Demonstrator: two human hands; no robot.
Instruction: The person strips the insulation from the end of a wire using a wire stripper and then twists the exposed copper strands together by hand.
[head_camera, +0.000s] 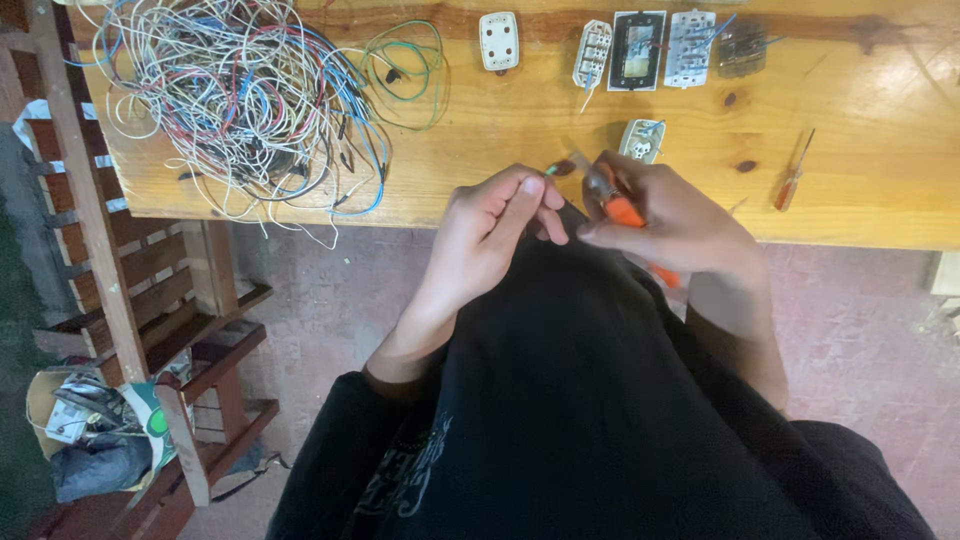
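The wooden table (860, 190) is carrying everything the person is working with, and the person in a black shirt is leaning over its near edge. At its far left corner a big tangle of coloured wires (250, 95) is lying loose, with a smaller loop of green wire (410, 65) just beside it. Along the far edge a row of switch and socket parts is sitting: a white switch plate (499, 41), a white terminal block (592, 53), a black-framed module (637, 50) and a white wired module (690, 47). A small white socket insert (643, 140) is lying nearer, just beyond the hands, and a red-handled screwdriver (792, 178) is resting well apart to the right.

The two hands are meeting close together at the table edge. The right hand (675, 215) is gripping orange-handled pliers (625, 212), fingers curled tight round the handles. The left hand (500, 225) is pinching a short wire (551, 171), whose greenish tip is poking out above the fingers, right by the tool's nose.

It looks as if the person is stripping or trimming the wire end. The jaws themselves are hidden, so whether they are biting on the wire cannot be told. The next move would seem to call for a steady left-hand pinch and a light, controlled squeeze, so that only the insulation is being cut.
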